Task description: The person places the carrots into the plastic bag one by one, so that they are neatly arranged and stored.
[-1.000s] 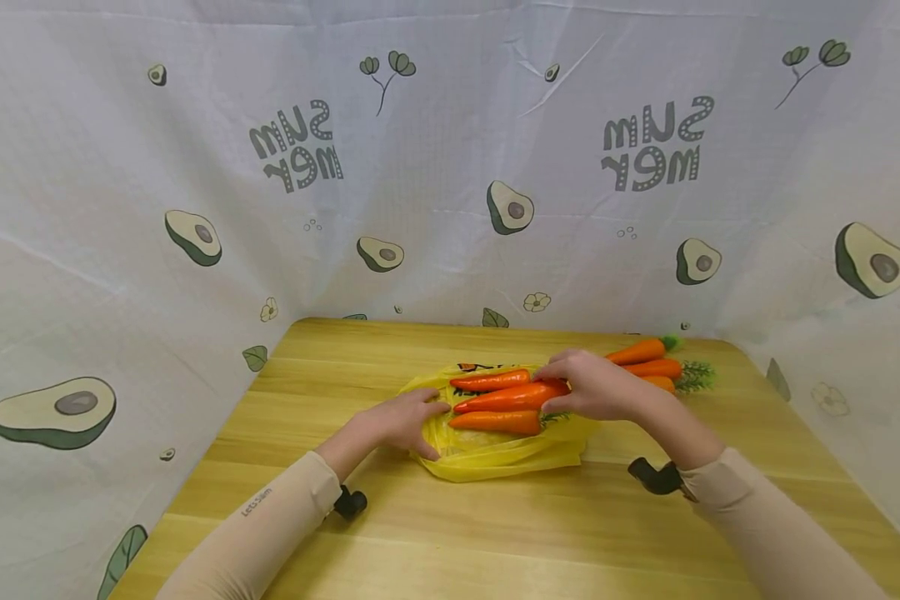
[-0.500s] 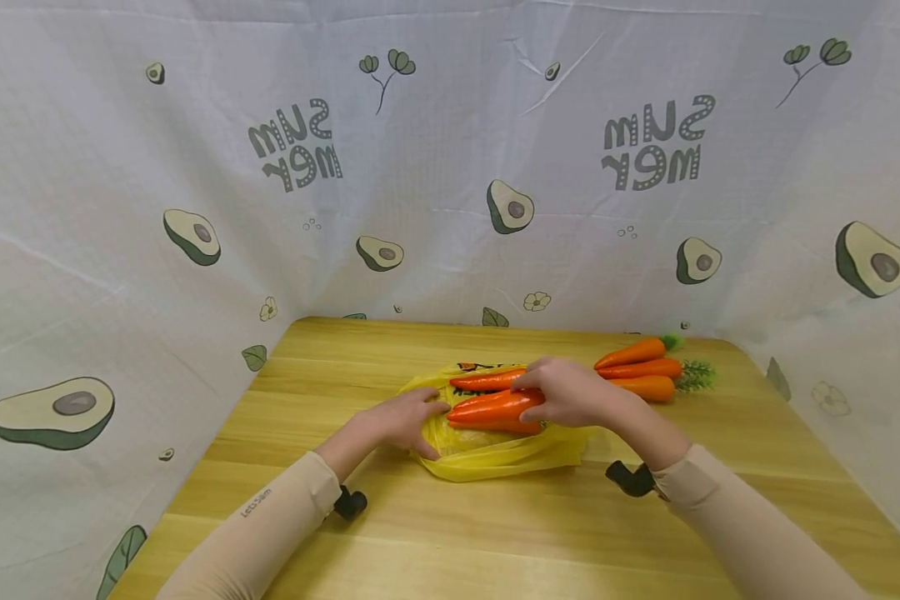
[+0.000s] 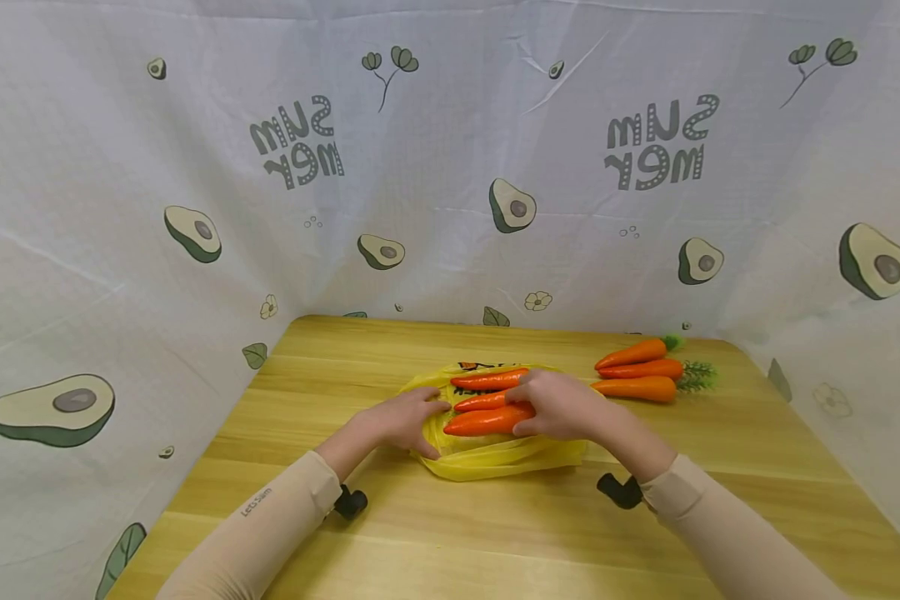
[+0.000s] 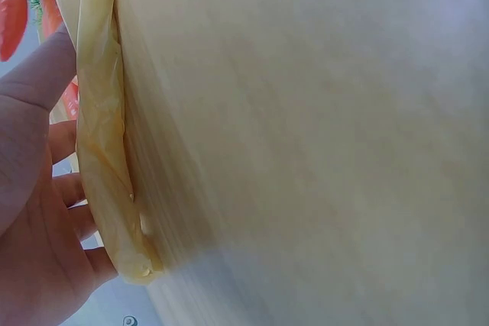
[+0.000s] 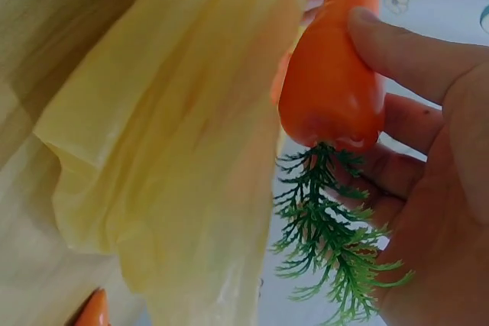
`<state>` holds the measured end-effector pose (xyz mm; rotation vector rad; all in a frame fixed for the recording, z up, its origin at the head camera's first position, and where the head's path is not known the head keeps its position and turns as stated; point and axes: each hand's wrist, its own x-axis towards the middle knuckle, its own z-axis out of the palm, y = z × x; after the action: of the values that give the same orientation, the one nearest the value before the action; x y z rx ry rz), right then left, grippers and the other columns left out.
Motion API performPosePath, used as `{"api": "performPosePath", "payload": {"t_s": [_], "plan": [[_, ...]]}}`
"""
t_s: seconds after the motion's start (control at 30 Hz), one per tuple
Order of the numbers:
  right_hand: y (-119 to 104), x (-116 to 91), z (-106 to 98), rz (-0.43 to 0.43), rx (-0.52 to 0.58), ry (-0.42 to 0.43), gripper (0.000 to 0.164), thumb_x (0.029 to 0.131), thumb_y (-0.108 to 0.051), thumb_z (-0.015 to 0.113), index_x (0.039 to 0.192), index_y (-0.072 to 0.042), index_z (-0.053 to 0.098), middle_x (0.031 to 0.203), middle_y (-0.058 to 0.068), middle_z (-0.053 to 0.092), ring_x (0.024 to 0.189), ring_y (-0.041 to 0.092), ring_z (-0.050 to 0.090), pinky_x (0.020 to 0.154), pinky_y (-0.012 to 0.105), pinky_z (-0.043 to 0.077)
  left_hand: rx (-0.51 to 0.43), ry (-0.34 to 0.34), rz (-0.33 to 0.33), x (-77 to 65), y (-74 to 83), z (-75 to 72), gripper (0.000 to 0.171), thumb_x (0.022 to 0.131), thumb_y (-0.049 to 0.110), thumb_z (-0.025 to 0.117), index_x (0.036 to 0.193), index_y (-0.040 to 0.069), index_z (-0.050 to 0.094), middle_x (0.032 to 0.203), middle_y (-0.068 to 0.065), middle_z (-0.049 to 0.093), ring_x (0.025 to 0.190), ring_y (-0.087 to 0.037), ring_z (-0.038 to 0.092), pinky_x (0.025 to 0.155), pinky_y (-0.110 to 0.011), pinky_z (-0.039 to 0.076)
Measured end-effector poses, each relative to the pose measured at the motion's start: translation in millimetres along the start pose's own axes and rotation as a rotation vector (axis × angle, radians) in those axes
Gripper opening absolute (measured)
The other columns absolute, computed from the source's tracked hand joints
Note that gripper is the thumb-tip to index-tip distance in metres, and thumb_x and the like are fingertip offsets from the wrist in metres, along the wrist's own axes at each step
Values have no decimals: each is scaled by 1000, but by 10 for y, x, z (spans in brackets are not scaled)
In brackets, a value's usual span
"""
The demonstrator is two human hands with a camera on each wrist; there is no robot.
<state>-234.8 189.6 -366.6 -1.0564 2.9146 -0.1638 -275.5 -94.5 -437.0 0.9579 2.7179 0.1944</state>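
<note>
My right hand (image 3: 566, 406) grips an orange carrot (image 3: 483, 422) by its thick end, with the tip pointing left over a yellow plastic bag (image 3: 510, 465). In the right wrist view the thumb and fingers clasp this carrot (image 5: 332, 82), and its green leafy top (image 5: 336, 242) hangs free. Beyond it on the bag lie a far carrot (image 3: 487, 381) and a middle carrot (image 3: 478, 402), their thick ends partly hidden by the hand. My left hand (image 3: 401, 417) touches the bag's left edge with fingers spread. In the left wrist view the rolled bag edge (image 4: 103, 127) hides the fingertips.
Three more carrots lie side by side at the back right of the wooden table (image 3: 450, 533): an upper one (image 3: 630, 353), a middle one (image 3: 641, 369) and a lower one (image 3: 637, 388). A white printed cloth (image 3: 435, 167) hangs around the table.
My right hand has moved left and toward me with the held carrot, from the middle of the bag to its near side. A middle carrot now shows. The left hand has stayed put.
</note>
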Motion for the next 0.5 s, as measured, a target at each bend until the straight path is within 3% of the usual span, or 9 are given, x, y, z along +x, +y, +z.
{"api": "performPosePath", "payload": {"t_s": [0.33, 0.5], "plan": [[12, 15, 164, -22, -128, 22, 35, 82, -34, 82, 112, -17, 76, 83, -4, 62, 77, 17, 54, 69, 36, 46, 3, -3, -4, 14, -9, 16, 87, 80, 55, 80, 153, 21, 45, 163, -11, 30, 150, -30, 31, 120, -45, 32], [29, -19, 210, -20, -154, 61, 37, 84, -36, 80, 113, -14, 75, 95, 0, 66, 85, 18, 60, 78, 40, 53, -2, 2, -3, 23, -19, 16, 88, 80, 55, 81, 153, 21, 46, 163, -12, 30, 150, -31, 31, 120, -46, 32]]}}
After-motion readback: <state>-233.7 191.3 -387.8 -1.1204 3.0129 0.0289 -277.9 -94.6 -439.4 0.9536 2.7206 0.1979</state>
